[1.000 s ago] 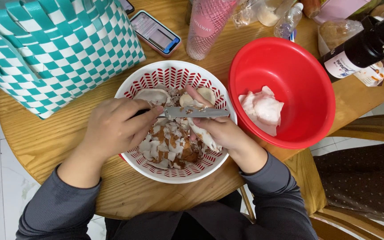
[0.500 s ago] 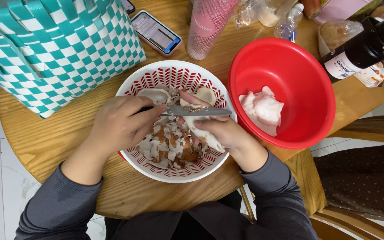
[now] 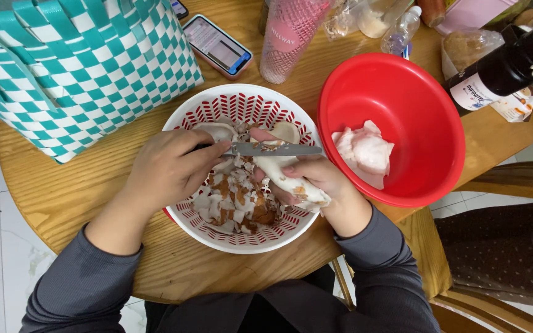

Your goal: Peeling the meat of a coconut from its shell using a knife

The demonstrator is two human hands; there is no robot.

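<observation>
Change since earlier: barely any — both hands stay over the colander, the knife blade lying a touch lower across the white piece than half a second ago.
Left hand (image 3: 168, 169): fingers curled tight around the handle of a knife (image 3: 272, 149), the blade pointing toward the right hand.
Right hand (image 3: 319, 185): clamped on a white, partly peeled piece of coconut flesh (image 3: 282, 176), thumb on top, just under the blade.
Knife and piece: the blade rests across the upper end of the piece — touching it, as far as the view shows.
Beneath the hands: a red-and-white slotted colander (image 3: 242, 102) holding brown and white peelings (image 3: 235, 200) directly below the blade.
Right of the right hand: a red bowl (image 3: 414, 80) with peeled white chunks (image 3: 365, 151) inside, its rim just beside the colander.
Beyond the left hand: a teal-and-white woven basket (image 3: 75, 68); a phone (image 3: 217, 46) lies face up beside it.
Beyond the blade: a pink tumbler (image 3: 291, 34) stands near the colander's far rim.
Under everything: a round wooden table (image 3: 50, 191).
</observation>
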